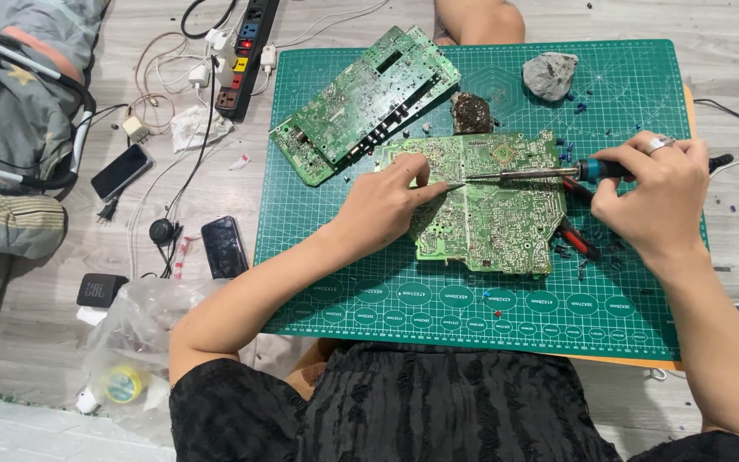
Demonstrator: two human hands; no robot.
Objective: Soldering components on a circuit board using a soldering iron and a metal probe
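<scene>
A single head-worn camera looks steeply down from above the seated person, close over the green cutting mat (472, 299) on the wooden floor, with the person's lap at the bottom edge.

Wood-look floor (729, 26) carries a green cutting mat (344, 299); left of the mat lie two phones (224, 246), a power strip (245, 56), tangled cables (160, 81), a plastic bag (130, 342).

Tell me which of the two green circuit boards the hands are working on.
The nearer board, lying flat mid-mat with its solder side up. The left hand rests on it and the right hand holds a soldering iron over it. The other board lies untouched, farther away.
</scene>
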